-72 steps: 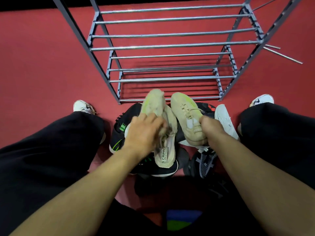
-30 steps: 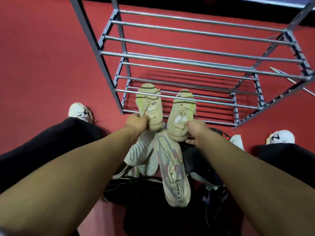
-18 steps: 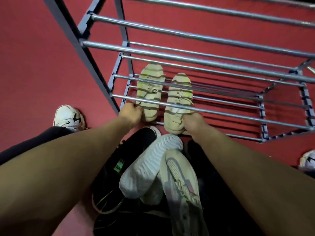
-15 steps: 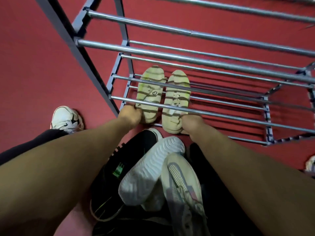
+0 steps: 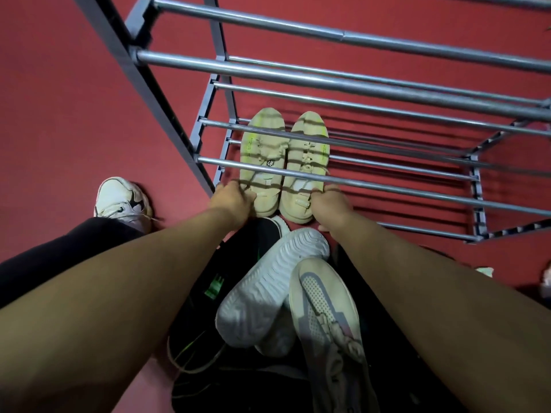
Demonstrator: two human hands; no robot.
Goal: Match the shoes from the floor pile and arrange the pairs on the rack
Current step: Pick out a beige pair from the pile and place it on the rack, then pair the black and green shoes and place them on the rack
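Under the tubular steel rack (image 5: 343, 81), on its lowest rails, two beige knit shoes (image 5: 284, 162) sit side by side; left hand (image 5: 234, 201) and right hand (image 5: 331, 202) curl fingers round their heels; ridged white sole (image 5: 268, 293) heads the floor pile; logo unreadable

Rack bars (image 5: 298, 171) partly hide both beige shoes (image 5: 284, 162).

One view only — a wide-angle camera on the person's head, looking forward and steeply down. It sits close above the metal rack (image 5: 343, 84), whose upper bars cross the top of the picture, bowed by the lens. Both forearms reach away from the bottom corners toward the centre — the red floor (image 5: 74, 114) fills the background. No second view shares the scene.
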